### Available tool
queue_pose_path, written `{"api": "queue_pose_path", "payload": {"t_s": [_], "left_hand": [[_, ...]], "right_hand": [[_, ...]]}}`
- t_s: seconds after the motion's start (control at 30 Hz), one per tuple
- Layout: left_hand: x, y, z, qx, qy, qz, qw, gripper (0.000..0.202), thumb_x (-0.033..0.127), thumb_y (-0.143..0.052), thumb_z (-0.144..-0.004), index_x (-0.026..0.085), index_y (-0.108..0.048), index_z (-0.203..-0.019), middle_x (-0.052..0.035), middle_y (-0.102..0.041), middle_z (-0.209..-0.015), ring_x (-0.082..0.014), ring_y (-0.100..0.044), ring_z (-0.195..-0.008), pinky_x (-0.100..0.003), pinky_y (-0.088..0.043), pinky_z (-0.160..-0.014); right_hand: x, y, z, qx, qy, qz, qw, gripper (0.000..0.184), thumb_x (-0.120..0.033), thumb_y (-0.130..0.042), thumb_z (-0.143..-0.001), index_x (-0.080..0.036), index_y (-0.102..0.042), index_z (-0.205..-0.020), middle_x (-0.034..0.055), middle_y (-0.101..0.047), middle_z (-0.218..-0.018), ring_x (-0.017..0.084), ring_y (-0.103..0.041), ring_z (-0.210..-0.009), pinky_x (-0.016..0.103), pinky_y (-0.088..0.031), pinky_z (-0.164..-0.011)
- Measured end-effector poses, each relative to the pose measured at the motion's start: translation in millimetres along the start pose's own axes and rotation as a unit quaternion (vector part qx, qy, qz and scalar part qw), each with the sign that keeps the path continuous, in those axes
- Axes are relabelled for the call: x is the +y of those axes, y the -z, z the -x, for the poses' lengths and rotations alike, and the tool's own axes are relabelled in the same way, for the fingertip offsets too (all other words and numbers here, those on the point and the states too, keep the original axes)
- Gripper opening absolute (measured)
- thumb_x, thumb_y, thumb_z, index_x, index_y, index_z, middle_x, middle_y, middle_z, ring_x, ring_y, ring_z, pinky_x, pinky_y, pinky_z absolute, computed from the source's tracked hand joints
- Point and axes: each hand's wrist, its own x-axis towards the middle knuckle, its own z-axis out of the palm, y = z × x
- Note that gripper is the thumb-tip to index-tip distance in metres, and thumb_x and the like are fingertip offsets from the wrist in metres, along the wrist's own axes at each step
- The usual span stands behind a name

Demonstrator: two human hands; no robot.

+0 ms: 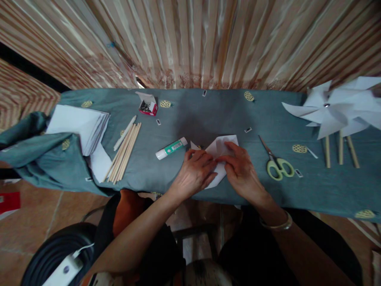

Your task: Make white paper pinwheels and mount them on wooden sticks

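A white sheet of paper (219, 145), cut or folded with raised points, lies near the front edge of the cloth-covered table. My left hand (194, 171) is over its left part, fingers bent and closed on the paper. From the other side my right hand (240, 170) grips the sheet, with thumb and fingers bent near its middle. The fingertips of both hands almost meet, and they cover the paper's centre. Just left of the paper rests a glue stick (171, 148) with a green label. Scissors (275, 162) with light green handles lie to the right.
At the left are a stack of white paper (77, 121), a bundle of wooden sticks (125, 153) and a white pen-like stick (125, 133). An open red box (148, 105) of small metal pieces stands behind. White paper pinwheels (342, 105) on sticks lie at the right.
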Motion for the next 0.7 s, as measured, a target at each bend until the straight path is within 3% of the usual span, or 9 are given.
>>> {"api": "queue_pose_path", "payload": {"t_s": [0.17, 0.33, 0.47, 0.57, 0.7], "left_hand": [[-0.5, 1.1, -0.2, 0.001, -0.001, 0.006, 1.000, 0.025, 0.032, -0.054, -0.095, 0.018, -0.067, -0.111, -0.0082, -0.068, -0.111, -0.0268, -0.053, -0.114, -0.049, -0.033, -0.104], [-1.8, 0.3, 0.0, 0.008, -0.007, 0.004, 1.000, 0.023, 0.032, -0.055, -0.095, 0.018, -0.067, -0.110, -0.0079, -0.069, -0.111, -0.0264, -0.054, -0.114, -0.048, -0.032, -0.104], [-2.6, 0.2, -0.9, 0.006, -0.010, -0.001, 1.000, 0.022, 0.033, -0.055, -0.095, 0.019, -0.067, -0.108, -0.0079, -0.069, -0.110, -0.0270, -0.054, -0.113, -0.049, -0.032, -0.103], [-2.5, 1.1, -1.6, 0.009, -0.013, 0.001, 1.000, 0.021, 0.031, -0.054, -0.095, 0.019, -0.067, -0.107, -0.0080, -0.069, -0.109, -0.0268, -0.055, -0.112, -0.048, -0.032, -0.102], [-2.4, 1.5, -2.1, 0.012, -0.015, 0.006, 1.000, 0.020, 0.030, -0.055, -0.094, 0.019, -0.068, -0.106, -0.0081, -0.069, -0.107, -0.0264, -0.055, -0.111, -0.048, -0.033, -0.101]], "right_hand": [[1.7, 16.7, -0.3, 0.018, 0.000, -0.011, 1.000, 0.029, -0.016, -0.046, -0.087, -0.025, -0.071, -0.100, 0.0094, -0.059, -0.134, 0.028, -0.057, -0.124, 0.051, -0.046, -0.105], [23.8, 47.7, 10.4, 0.059, -0.074, 0.063, 0.994, 0.025, -0.029, -0.051, -0.090, -0.025, -0.072, -0.102, 0.0087, -0.074, -0.104, 0.030, -0.069, -0.101, 0.050, -0.052, -0.093], [33.6, 58.7, 22.4, 0.028, -0.086, 0.088, 0.992, 0.025, -0.031, -0.050, -0.089, -0.026, -0.073, -0.097, 0.0065, -0.077, -0.096, 0.030, -0.072, -0.089, 0.048, -0.056, -0.083], [29.1, 58.2, 24.9, 0.018, -0.069, 0.087, 0.994, 0.027, -0.032, -0.049, -0.091, -0.025, -0.072, -0.102, 0.0082, -0.076, -0.100, 0.031, -0.071, -0.094, 0.050, -0.055, -0.088], [26.1, 48.4, 17.7, 0.045, -0.048, 0.095, 0.993, 0.033, -0.036, -0.047, -0.094, -0.019, -0.069, -0.112, 0.0152, -0.067, -0.123, 0.035, -0.059, -0.119, 0.056, -0.045, -0.103]]}}
